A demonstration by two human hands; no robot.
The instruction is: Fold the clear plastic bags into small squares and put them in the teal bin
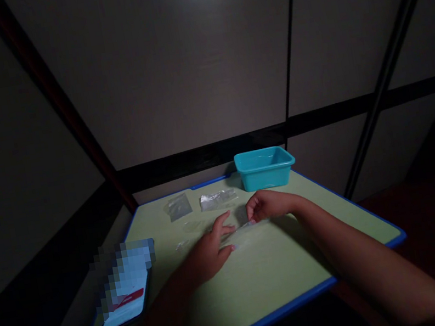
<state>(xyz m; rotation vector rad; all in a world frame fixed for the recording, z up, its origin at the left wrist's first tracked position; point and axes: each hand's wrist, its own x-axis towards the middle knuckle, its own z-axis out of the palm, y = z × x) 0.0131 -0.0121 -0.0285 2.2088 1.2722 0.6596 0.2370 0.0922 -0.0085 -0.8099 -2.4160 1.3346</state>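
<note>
A clear plastic bag (pixel 240 235) lies between my two hands, low over the table, its outline faint. My right hand (pixel 264 205) is closed, the fingertips pinching the bag's far right part. My left hand (pixel 213 247) has its fingers spread, the tips at the bag's left edge. Beyond the hands lie a greyish see-through packet (pixel 179 207) and a shiny crinkled clear packet (pixel 218 199). Another thin clear piece of plastic (pixel 194 226) rests just past my left hand.
A turquoise plastic basin (pixel 266 177) stands at the table's back right corner. A tablet or phone with a lit, partly blurred screen (pixel 128 289) lies at the left edge. The pale green table (pixel 241 303) has a blue rim, with panelled walls behind it.
</note>
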